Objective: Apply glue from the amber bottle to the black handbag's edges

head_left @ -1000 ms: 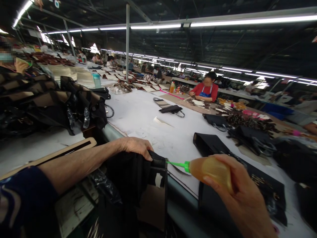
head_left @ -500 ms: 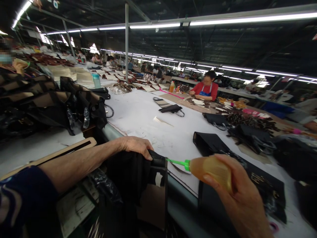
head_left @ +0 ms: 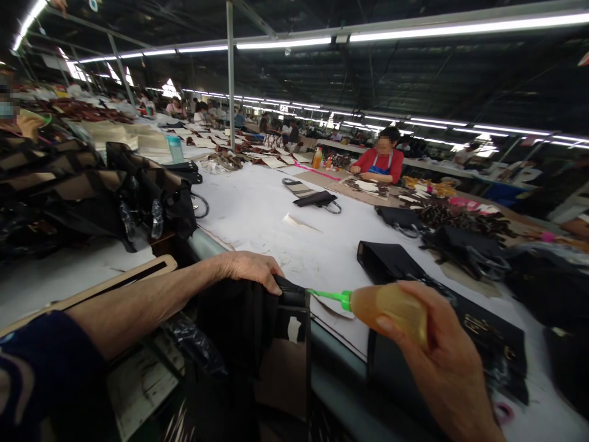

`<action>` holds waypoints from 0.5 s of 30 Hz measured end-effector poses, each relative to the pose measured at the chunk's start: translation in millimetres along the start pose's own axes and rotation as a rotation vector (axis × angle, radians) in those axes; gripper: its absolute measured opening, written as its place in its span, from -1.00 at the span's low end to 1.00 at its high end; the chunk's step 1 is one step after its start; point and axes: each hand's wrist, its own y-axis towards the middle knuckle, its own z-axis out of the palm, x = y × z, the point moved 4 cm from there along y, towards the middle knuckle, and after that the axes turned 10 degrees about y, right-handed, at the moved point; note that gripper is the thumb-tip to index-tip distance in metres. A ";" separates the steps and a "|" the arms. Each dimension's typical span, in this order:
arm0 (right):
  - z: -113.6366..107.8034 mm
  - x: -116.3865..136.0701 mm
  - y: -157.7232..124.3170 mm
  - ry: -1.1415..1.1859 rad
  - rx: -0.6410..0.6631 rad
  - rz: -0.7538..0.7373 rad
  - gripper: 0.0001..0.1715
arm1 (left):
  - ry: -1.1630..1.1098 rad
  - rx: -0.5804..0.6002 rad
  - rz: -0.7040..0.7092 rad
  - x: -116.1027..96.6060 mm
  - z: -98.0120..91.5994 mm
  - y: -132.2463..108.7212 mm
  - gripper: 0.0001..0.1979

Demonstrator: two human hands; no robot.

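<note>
My left hand (head_left: 255,269) is closed over the top edge of a black bag (head_left: 239,325), thumb on the near side. The bag hangs at the table's front edge, its tan lining and a small white patch showing. In my right hand (head_left: 444,350) is an amber squeeze bottle (head_left: 391,312), lying nearly level, with a bright green nozzle (head_left: 329,297) pointing left. The nozzle's tip is at the bag's upper right corner; whether it touches I cannot tell. Plastic-wrapped handles (head_left: 197,347) dangle below my left forearm.
Several black bags (head_left: 151,190) are heaped at left. More black bag pieces (head_left: 396,270) lie on the white table (head_left: 248,215) at right. A metal post (head_left: 230,80) rises beyond. Across the table sits a person in red (head_left: 380,158). A pink ring (head_left: 504,412) lies at lower right.
The whole view has shifted slightly. Both hands keep their holds, and the green nozzle stays at the bag's corner.
</note>
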 end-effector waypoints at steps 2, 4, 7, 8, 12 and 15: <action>0.8 0.6 -1.0 -0.002 -0.003 -0.007 -0.64 | -0.016 0.007 -0.002 0.7 0.2 0.3 -0.76; 0.7 0.2 -3.9 -0.016 0.008 -0.016 -0.66 | -0.033 0.017 -0.007 2.0 0.7 1.0 -0.76; -0.6 -3.5 -10.3 -0.032 0.043 -0.014 -0.66 | -0.063 0.027 -0.021 3.8 1.4 1.4 -0.76; -1.2 -5.1 -12.3 -0.032 0.053 -0.010 -0.65 | -0.073 0.030 -0.026 4.1 1.6 1.3 -0.76; -2.0 -8.3 -14.2 -0.039 0.059 0.010 -0.62 | -0.075 0.032 -0.029 4.1 2.0 1.0 -0.75; -1.4 -5.0 -8.4 -0.032 0.007 0.017 -0.62 | -0.058 0.032 -0.017 3.8 2.1 1.3 -0.72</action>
